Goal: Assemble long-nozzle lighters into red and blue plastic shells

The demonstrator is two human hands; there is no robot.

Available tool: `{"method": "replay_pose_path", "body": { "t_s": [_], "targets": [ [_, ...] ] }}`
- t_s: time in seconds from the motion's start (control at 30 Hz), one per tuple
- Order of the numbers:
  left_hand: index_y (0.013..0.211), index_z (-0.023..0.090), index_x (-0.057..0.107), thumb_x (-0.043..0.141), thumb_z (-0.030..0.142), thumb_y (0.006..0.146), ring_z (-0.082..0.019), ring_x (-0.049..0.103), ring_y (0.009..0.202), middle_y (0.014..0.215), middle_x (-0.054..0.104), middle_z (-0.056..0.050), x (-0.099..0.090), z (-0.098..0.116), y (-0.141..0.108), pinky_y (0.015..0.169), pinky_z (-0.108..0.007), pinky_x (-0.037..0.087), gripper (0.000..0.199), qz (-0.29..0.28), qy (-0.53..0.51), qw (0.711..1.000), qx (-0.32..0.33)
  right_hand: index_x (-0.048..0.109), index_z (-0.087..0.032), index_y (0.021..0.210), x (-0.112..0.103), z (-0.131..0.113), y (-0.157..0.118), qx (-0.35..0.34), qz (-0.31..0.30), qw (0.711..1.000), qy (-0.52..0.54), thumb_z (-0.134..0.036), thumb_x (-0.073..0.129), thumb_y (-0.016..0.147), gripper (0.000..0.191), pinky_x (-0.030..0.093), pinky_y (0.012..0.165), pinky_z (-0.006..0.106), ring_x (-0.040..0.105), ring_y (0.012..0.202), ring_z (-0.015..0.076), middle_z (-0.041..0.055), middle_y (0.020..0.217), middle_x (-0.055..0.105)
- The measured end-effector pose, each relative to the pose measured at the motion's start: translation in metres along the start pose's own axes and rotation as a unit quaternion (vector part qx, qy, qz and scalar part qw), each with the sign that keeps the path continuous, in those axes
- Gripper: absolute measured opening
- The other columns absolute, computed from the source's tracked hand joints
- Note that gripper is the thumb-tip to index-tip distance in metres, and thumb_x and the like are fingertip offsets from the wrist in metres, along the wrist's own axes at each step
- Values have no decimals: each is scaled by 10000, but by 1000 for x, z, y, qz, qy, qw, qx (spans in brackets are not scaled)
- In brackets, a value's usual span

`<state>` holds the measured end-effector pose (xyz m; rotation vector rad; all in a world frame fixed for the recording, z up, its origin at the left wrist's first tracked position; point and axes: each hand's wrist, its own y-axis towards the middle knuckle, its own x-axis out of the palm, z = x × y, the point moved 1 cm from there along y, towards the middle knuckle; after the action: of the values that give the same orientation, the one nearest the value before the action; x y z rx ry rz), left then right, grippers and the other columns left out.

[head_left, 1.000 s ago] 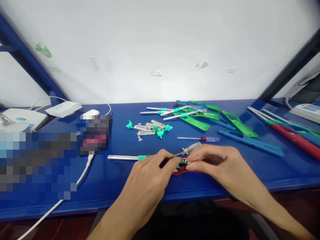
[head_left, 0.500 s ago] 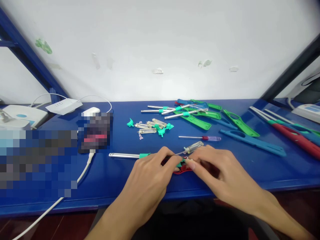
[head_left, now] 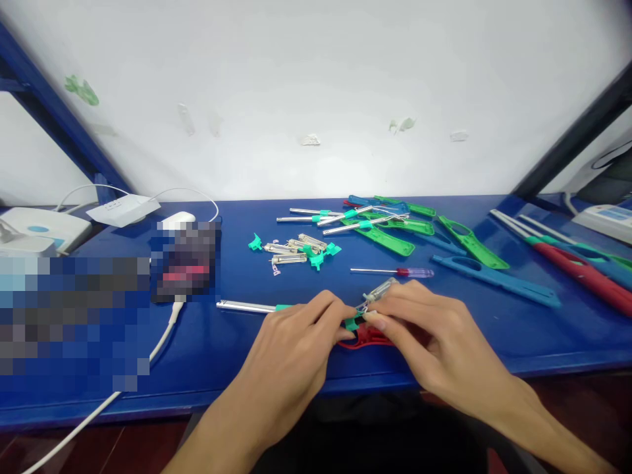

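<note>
Near the table's front edge, my left hand point(head_left: 301, 355) pinches a small green trigger piece point(head_left: 352, 322) at its fingertips. My right hand point(head_left: 439, 336) is closed, thumb and forefinger together at the small parts and thin wire beside that piece. Under the fingertips lies a red lighter shell point(head_left: 370, 334), partly covered by both hands. A clear fuel capsule point(head_left: 381, 289) sits just behind my right fingers. A silver metal tube point(head_left: 249, 307) with a green collar extends left from behind my left hand.
Behind are clear capsules point(head_left: 289, 259), a screwdriver point(head_left: 390, 272), metal tubes point(head_left: 296, 219) and green shell halves point(head_left: 388, 238). A blue half point(head_left: 498, 280) and assembled red lighter point(head_left: 582, 270) lie right. A white cable point(head_left: 165, 342) and pixelated objects are left.
The green piece has lifted slightly off the red shell, showing more of it. The clear capsule has shifted a little left and tilted more. Both hands stay closed.
</note>
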<state>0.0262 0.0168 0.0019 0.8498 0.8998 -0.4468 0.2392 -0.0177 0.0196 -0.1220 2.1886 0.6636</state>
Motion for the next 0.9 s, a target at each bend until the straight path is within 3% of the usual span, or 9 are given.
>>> {"method": "replay_pose_path", "body": {
  "t_s": [0.23, 0.43, 0.63, 0.9],
  "targets": [
    [1218, 214, 601, 530, 80, 1076, -199, 729, 917, 1150, 705, -26, 1, 0, 0, 807, -324, 549, 207, -6, -6, 1000, -5, 685, -244, 941, 0, 3, -1, -25, -23, 999, -29, -192, 497, 1087, 244, 454, 805, 364, 619, 820, 180, 10, 929, 712],
    [1194, 239, 579, 587, 149, 1076, -201, 728, 916, 1098, 719, 6, 0, 2, 0, 814, -333, 546, 148, 1, -30, 1000, -5, 733, -253, 1051, 0, 0, -17, -44, 21, 986, -157, -217, 549, 1058, 187, 459, 802, 407, 591, 829, 211, 65, 1060, 659],
    [1209, 249, 586, 610, 148, 1064, -221, 747, 952, 1132, 750, -2, -2, 3, -1, 839, -353, 573, 179, 6, -32, 999, -8, 739, -275, 1067, 5, -2, -25, 5, 31, 990, -136, -250, 558, 1076, 183, 522, 775, 365, 672, 840, 195, 46, 1063, 675],
    [1153, 179, 655, 540, 173, 1091, -248, 772, 966, 1144, 777, -58, -2, 0, -1, 883, -405, 636, 131, 47, -23, 998, 38, 738, -231, 1064, 13, 0, -28, -53, 146, 980, -122, -162, 699, 1008, 98, 546, 845, 261, 715, 845, 135, -3, 961, 743]
  ]
}}
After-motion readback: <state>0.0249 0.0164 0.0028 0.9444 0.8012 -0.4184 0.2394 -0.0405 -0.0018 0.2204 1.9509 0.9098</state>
